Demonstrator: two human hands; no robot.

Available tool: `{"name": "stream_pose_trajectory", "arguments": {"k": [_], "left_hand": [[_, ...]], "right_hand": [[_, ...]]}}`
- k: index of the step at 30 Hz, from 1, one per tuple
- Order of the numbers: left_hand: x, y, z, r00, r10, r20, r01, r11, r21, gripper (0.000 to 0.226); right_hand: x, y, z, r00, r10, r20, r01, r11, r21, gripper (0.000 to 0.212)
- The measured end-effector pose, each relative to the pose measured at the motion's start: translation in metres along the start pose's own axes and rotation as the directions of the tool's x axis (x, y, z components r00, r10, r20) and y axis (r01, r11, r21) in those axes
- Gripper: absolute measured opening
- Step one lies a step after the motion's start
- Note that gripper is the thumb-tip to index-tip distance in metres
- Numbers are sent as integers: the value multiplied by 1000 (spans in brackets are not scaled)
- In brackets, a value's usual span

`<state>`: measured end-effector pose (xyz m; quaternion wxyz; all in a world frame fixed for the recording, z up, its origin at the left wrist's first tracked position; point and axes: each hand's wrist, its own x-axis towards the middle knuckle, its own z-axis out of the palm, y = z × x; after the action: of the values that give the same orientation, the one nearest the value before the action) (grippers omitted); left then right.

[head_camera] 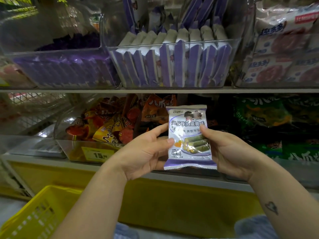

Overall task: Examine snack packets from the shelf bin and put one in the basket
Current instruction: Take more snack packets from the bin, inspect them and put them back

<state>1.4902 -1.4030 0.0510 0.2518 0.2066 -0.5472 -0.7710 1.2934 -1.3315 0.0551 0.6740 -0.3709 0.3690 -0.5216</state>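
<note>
A white and purple snack packet [189,135] with seaweed rolls printed on it stands upright in front of the lower shelf, its front facing me. My left hand [145,152] pinches its left edge between thumb and fingers. My right hand [226,152] grips its right edge, thumb on the front. Above, a clear shelf bin [172,83] holds several packets of the same kind standing on edge. The yellow basket [39,214] sits at the bottom left, below my left forearm.
More clear bins flank the middle one: purple packets at upper left [65,69], red and white packs at upper right [283,54]. The lower shelf carries orange snack bags [110,125] behind a yellow price tag [98,154], and green bags [276,121] to the right.
</note>
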Motion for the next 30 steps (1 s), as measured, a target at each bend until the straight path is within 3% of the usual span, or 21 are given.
{"name": "stream_pose_trajectory", "arguments": {"k": [2, 4, 7, 9, 12, 16, 19, 21, 24, 30], "left_hand": [[5, -3, 4, 979, 137, -152, -119, 985, 122, 54], [9, -6, 10, 891, 377, -253, -272, 890, 366, 55], [11, -8, 17, 793, 594, -135, -396, 672, 626, 44], [12, -9, 19, 822, 565, -72, -388, 648, 655, 43], [10, -8, 17, 870, 489, -62, -366, 725, 583, 59], [4, -3, 15, 889, 456, -46, -414, 841, 349, 61], [2, -2, 13, 930, 367, 9, -365, 920, 142, 56], [0, 0, 12, 951, 297, 81, -301, 953, 38, 54], [-4, 0, 7, 965, 242, 97, -248, 967, 52, 54], [-7, 2, -1, 969, 238, 69, -242, 968, 71, 48]], "right_hand": [[2, 2, -1, 996, -89, -31, 87, 994, -64, 44], [6, 3, 0, 983, -175, -65, 165, 977, -131, 47], [9, 6, 6, 972, -232, -34, 224, 961, -163, 51], [9, 7, 10, 971, -238, 27, 239, 959, -151, 48], [9, 8, 13, 960, -275, 48, 279, 937, -209, 44], [11, 11, 13, 946, -323, 2, 307, 898, -315, 67], [11, 11, 9, 963, -269, -5, 261, 936, -236, 89], [10, 10, 7, 972, -230, 42, 234, 953, -194, 83], [8, 9, 3, 971, -240, 4, 236, 949, -207, 78], [3, 7, -5, 946, -322, -24, 285, 867, -409, 65]]}}
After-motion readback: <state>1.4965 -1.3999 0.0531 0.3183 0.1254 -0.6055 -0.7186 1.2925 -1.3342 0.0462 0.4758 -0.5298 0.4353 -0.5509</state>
